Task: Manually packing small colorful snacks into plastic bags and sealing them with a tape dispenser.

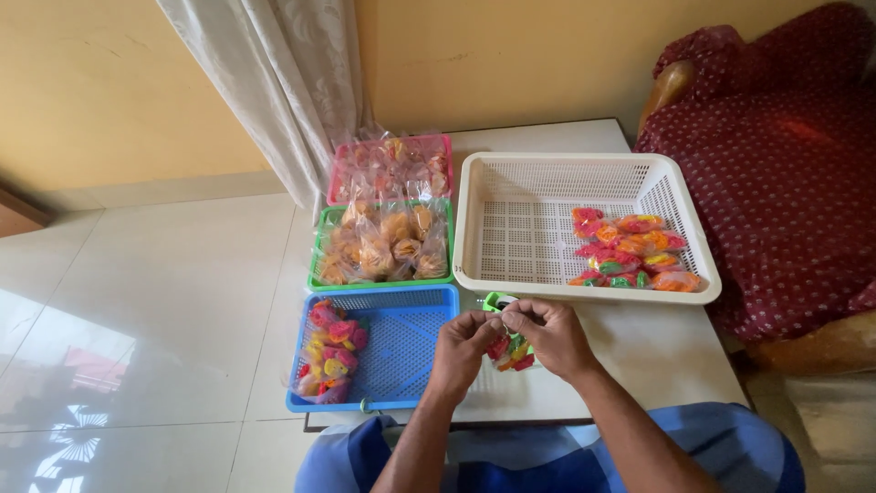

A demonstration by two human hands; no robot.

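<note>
My left hand (463, 349) and my right hand (548, 334) meet over the near edge of the white table (657, 351). Together they pinch the top of a small clear bag of colourful snacks (511, 351) that hangs between them. A small green object (495, 300) lies on the table just behind my hands. The blue basket (429, 301) to the left holds several colourful snack bags (330, 354) at its left side. To the upper right, the large white basket (484, 228) holds a pile of filled colourful bags (630, 251) in its near right corner.
A green basket (318, 265) full of orange snack bags sits behind the blue one, with a pink basket (392, 139) of bags behind that. A white curtain (283, 82) hangs at the back left. A maroon patterned sofa (785, 164) stands to the right. Tiled floor (146, 310) lies to the left.
</note>
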